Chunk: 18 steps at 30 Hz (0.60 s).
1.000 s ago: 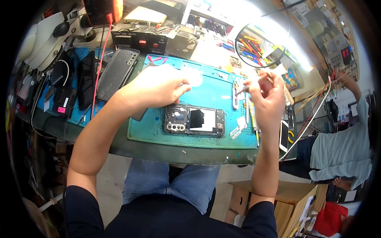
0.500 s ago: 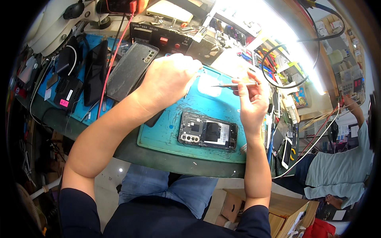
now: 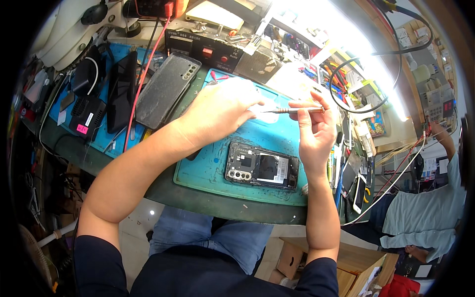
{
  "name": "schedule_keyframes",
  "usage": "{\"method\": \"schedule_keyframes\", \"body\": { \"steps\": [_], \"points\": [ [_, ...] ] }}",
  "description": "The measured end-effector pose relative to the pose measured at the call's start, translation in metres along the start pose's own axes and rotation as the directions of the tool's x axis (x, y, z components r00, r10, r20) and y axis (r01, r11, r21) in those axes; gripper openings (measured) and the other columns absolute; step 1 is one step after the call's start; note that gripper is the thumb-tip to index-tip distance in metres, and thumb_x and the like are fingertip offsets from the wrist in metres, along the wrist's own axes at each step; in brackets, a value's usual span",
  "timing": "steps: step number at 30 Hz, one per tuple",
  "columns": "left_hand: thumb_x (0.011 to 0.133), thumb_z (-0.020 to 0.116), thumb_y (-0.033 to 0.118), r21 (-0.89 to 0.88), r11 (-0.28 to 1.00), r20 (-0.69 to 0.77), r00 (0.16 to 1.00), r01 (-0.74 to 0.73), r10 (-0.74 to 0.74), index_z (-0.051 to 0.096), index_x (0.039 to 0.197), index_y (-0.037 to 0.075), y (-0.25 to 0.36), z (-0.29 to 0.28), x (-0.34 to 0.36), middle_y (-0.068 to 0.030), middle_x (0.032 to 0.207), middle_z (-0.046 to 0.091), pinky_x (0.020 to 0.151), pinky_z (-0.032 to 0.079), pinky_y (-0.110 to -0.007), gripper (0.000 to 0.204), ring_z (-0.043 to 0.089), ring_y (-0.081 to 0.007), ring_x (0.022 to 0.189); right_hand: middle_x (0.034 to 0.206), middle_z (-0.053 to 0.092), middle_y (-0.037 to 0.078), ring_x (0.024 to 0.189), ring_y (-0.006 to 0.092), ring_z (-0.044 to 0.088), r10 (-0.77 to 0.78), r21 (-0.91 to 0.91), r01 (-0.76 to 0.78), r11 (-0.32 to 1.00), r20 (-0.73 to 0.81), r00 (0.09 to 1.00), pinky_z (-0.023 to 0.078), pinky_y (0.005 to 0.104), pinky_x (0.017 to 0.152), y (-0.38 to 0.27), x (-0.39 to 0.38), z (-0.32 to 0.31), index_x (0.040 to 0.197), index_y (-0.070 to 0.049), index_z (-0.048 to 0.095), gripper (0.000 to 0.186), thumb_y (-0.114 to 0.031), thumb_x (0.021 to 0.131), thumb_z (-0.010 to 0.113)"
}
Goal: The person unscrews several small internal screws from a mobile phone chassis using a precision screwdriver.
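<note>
My right hand [image 3: 316, 129] holds a slim metallic screwdriver [image 3: 282, 110] level, its tip pointing left at the fingers of my left hand [image 3: 222, 109]. Those fingers are curled and pinched at the tip; whatever they hold is too small to make out. Below lies a phone [image 3: 247, 163] without its back, three camera rings at its left end, on the blue mat [image 3: 203, 175]. A dark grey phone back [image 3: 163, 89] rests left of the mat.
A black powered unit [image 3: 222, 57] stands behind the mat. Black devices [image 3: 118, 94] fill the left side; hand tools [image 3: 341, 163] and a white phone [image 3: 359, 190] lie at right. A cable loop hangs upper right. A co-worker [image 3: 415, 218] in light blue is at far right.
The screwdriver in my right hand has swung from slanted to level. My left fingertips have shifted toward its tip. The whole view has shifted slightly as the head moved.
</note>
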State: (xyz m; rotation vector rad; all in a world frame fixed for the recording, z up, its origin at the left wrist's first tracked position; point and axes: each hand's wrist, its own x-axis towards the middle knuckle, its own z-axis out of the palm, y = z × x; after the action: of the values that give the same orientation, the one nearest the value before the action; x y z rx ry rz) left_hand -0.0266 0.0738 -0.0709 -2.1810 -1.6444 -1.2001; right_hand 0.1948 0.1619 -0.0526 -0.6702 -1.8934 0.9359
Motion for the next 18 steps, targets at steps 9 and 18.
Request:
{"method": "schedule_keyframes", "body": {
  "steps": [9,18],
  "points": [
    [0.089,0.079,0.02,-0.065,0.989,0.135,0.983,0.134,-0.124,0.077,0.099,0.011,0.005,-0.003,0.0,-0.008,0.089,0.07,0.076,0.056,-0.043,0.013,0.069,-0.0293,0.089,0.111,0.077,0.015,0.1,0.0164,0.072,-0.029,0.032,0.029,0.999,0.011,1.0,0.054,0.0305,0.093,-0.011,-0.007,0.003,0.142,0.001,0.049,0.041,-0.002,0.104,0.065],
    [0.093,0.078,0.018,-0.34,0.899,0.343,0.926,0.277,-0.156,0.079,0.104,0.006,0.016,-0.011,0.005,-0.0103,0.086,0.076,0.072,0.055,-0.036,0.017,0.072,-0.0251,0.076,0.102,0.079,0.011,0.09,0.0132,0.073,-0.137,-0.122,0.14,0.983,0.039,0.99,0.054,0.0292,0.09,-0.024,-0.012,-0.008,0.142,0.0,0.052,0.046,-0.006,0.101,0.072]
  ]
}}
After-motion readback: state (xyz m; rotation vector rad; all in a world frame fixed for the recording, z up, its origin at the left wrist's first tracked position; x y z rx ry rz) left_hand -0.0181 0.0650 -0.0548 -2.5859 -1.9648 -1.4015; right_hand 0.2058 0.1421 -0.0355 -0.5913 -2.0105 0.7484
